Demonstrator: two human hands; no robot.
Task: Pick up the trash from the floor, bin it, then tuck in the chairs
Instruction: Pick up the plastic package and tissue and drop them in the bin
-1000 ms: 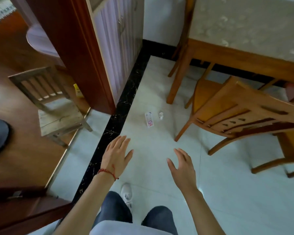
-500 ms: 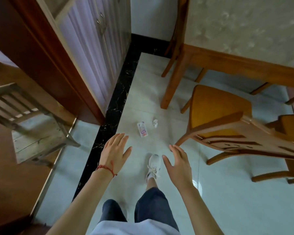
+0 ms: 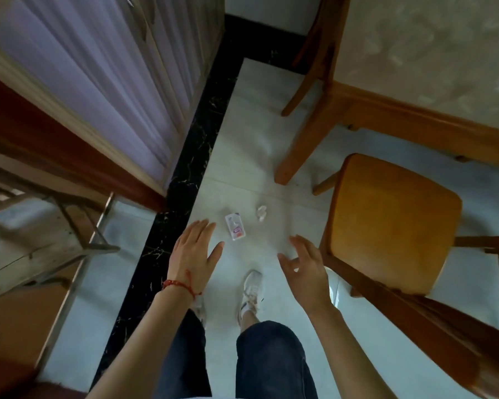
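Wrapper position: the small flat packet [image 3: 235,230] lies on the pale floor tile [image 3: 242,156], near the black marble border strip [image 3: 196,156].
Wrapper long axis: runs away from the person, slightly tilted.
Second item: a crumpled paper scrap [image 3: 261,213] just beside the packet, toward the chair [image 3: 392,226].
Left hand [image 3: 193,251]: fingers spread, empty, just short of the packet and nearest to it.
Right hand [image 3: 303,266]: fingers loosely curled apart, empty, nearer the scrap.
Writing: red and purple print on the packet; not legible.
Bin: not in view.
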